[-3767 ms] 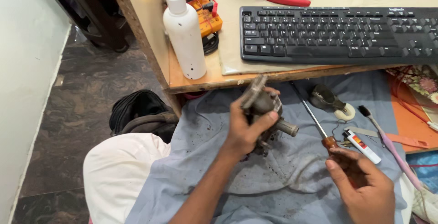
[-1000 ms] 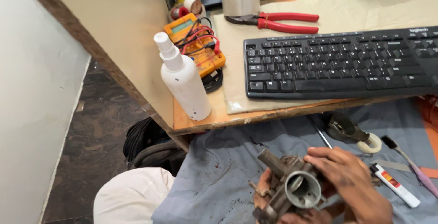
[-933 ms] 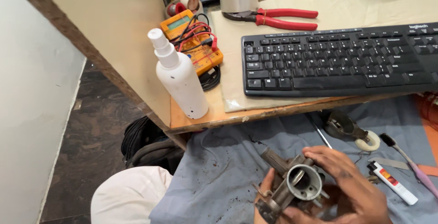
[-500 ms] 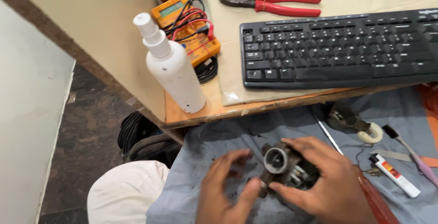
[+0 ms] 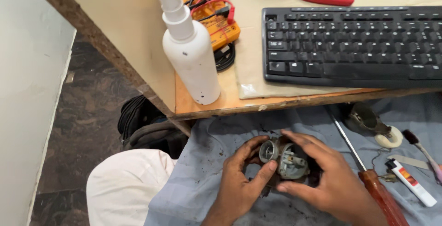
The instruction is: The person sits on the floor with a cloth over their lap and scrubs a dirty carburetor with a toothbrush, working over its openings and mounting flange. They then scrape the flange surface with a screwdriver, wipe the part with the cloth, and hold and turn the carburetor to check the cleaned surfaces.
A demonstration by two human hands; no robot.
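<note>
**A:** What are the hands doing?

**B:** The left hand (image 5: 239,187) cups the small grey metal engine part (image 5: 286,161) from its 9 o'clock side, with the thumb pressed up against it. The right hand (image 5: 329,184) wraps it from 3 o'clock, with fingers curled over the top. So both hands are grasping the part. It sits low over the stained grey-blue cloth (image 5: 207,180) on the lap, just below the desk (image 5: 138,37) edge.

**A:** How can they hold it well?

**B:** I think the thumbs should stay off the round opening, so it can be seen. A firm hold from both sides would stop the part from tipping. Keeping it over the cloth would help too, because a small bit that drops would land there and not roll away.

**A:** What lies around it?

**B:** At 3 o'clock, touching the right hand, is a long screwdriver with a brown handle (image 5: 380,198). Farther at 3 o'clock lies a small white tube (image 5: 411,182). At 11 o'clock, up on the desk, stands a white plastic spray bottle (image 5: 191,53). At 1 o'clock is a black keyboard (image 5: 352,46).
</note>
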